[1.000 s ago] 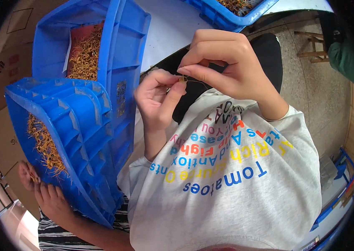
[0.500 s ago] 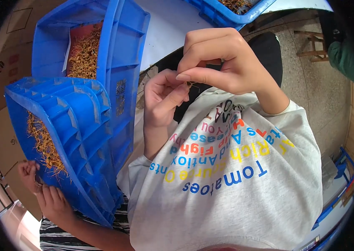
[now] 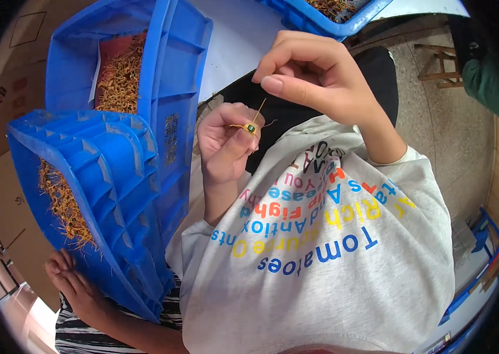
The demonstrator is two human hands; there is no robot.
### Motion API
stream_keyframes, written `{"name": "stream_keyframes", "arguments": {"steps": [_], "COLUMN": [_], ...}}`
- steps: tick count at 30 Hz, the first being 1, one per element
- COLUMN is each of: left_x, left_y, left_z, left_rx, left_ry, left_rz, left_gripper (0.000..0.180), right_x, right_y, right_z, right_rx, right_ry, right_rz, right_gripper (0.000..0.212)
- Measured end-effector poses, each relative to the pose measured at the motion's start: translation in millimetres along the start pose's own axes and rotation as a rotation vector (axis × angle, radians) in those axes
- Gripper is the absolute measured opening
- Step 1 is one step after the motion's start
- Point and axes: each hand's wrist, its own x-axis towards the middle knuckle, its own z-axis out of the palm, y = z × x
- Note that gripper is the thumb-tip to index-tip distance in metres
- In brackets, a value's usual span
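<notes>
Between the thumb and fingers of my left hand (image 3: 223, 144) sits a small coil (image 3: 251, 128), a green core with copper wire around it. Thin loose wire ends stick out to both sides of it. One straight copper wire (image 3: 260, 110) rises from the coil toward the thumb tip of my right hand (image 3: 320, 74). That hand is above and to the right, thumb and forefinger bent close together at the wire's upper end. The exact grip on the wire is partly hidden by the thumb.
A tilted blue bin (image 3: 111, 159) at left holds many copper-wire pieces (image 3: 63, 203). Behind it, another blue bin (image 3: 181, 59) holds more; a third blue bin (image 3: 343, 26) stands at the top. Another person's hand (image 3: 75, 283) rests by the near bin. A wooden stool (image 3: 441, 65) stands far right.
My right hand has moved up and away from the left, baring the coil and a straight length of wire. The other person's hands at lower left have shifted; only one shows clearly now.
</notes>
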Motion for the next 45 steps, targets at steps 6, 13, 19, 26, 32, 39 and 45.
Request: {"name": "stream_keyframes", "arguments": {"steps": [6,13,19,26,32,39,45], "left_x": [1.1,-0.2,-4.8,-6.7,-5.9,0.4,-2.4], "left_y": [-1.0,-1.0,-0.3,-1.0,-5.5,-8.2,-4.0], "left_z": [0.0,-2.4,0.6,1.4,3.6,-3.2,2.2], "left_rx": [-0.008,-0.028,-0.022,-0.037,-0.138,-0.054,0.101], "left_ry": [-0.041,-0.030,0.025,0.036,0.013,-0.015,0.068], "left_rz": [0.040,0.022,-0.094,-0.139,-0.045,0.133,0.198], "left_gripper": [0.008,0.011,0.018,0.025,0.025,0.023,0.021], "right_x": [-4.2,-4.1,-1.1,0.4,-1.6,-6.6,-8.9], "right_y": [7.6,8.0,10.2,1.7,9.7,7.9,8.8], "right_z": [3.9,5.0,5.5,7.4,13.9,9.2,9.4], "right_rx": [0.177,0.215,0.085,0.020,0.115,0.092,0.021], "right_ry": [-0.087,-0.098,-0.093,-0.108,-0.041,0.015,-0.060], "right_rz": [0.035,0.039,-0.128,-0.157,-0.165,-0.090,-0.129], "right_gripper": [0.005,0.004,0.005,0.008,0.005,0.012,0.013]}}
